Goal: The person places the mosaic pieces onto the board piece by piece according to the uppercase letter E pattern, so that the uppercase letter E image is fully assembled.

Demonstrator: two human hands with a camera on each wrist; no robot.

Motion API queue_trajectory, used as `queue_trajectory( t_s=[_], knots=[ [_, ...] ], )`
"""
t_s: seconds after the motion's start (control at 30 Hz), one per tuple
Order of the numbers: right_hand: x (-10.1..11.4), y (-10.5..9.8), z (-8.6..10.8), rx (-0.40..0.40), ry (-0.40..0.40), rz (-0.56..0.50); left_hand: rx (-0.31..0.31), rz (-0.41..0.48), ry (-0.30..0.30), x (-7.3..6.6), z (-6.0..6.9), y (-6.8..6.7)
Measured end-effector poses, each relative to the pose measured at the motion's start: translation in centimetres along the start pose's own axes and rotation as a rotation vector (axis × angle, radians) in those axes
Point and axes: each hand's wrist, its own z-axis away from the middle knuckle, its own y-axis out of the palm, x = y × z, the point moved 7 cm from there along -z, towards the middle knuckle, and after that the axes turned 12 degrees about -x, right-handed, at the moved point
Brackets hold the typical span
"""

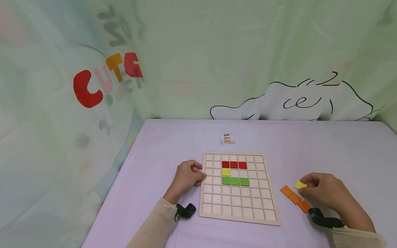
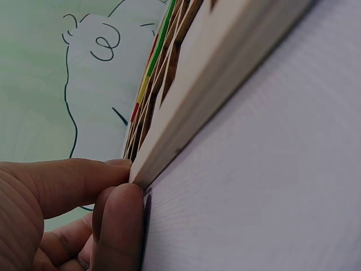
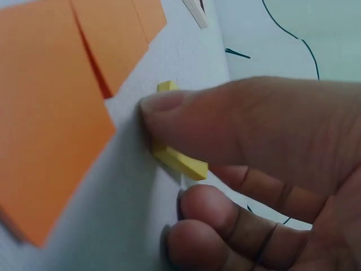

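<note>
A wooden grid board (image 1: 214, 199) lies on the table, bearing three red tiles (image 1: 234, 165) in a row, one yellow tile (image 1: 226, 172) below the leftmost red one, and three green tiles (image 1: 235, 181) in a row under that. My left hand (image 1: 186, 177) holds the board's left edge between thumb and fingertips; the left wrist view shows them at the pale wooden rim (image 2: 169, 144). To the right of the board, my right hand (image 1: 325, 191) pinches a yellow square tile (image 1: 300, 185). In the right wrist view the thumb covers part of that tile (image 3: 186, 165).
Three orange tiles (image 1: 295, 198) lie in a slanting line between the board and my right hand. A small printed card (image 1: 227, 138) with a coloured grid pattern lies behind the board. A patterned curtain (image 1: 198, 69) hangs along the table's far edge.
</note>
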Motion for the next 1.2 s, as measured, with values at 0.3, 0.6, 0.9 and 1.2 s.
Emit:
queue_trajectory(
  t_s=[0.3,0.6,0.9,1.2],
  knots=[
    [1.1,0.0,0.0,-0.095,-0.057,-0.053,0.005,0.010,0.001,-0.1,0.0,0.0],
    [2.1,0.7,0.1,-0.174,-0.061,-0.188,0.005,0.013,0.000,-0.1,-0.1,0.0],
    [2.2,0.7,0.1,-0.137,-0.089,-0.138,0.011,0.019,0.005,-0.2,0.1,0.0],
    [2.7,0.3,0.0,-0.169,-0.142,-0.005,0.010,0.015,0.006,-0.1,0.0,0.1]
  ],
)
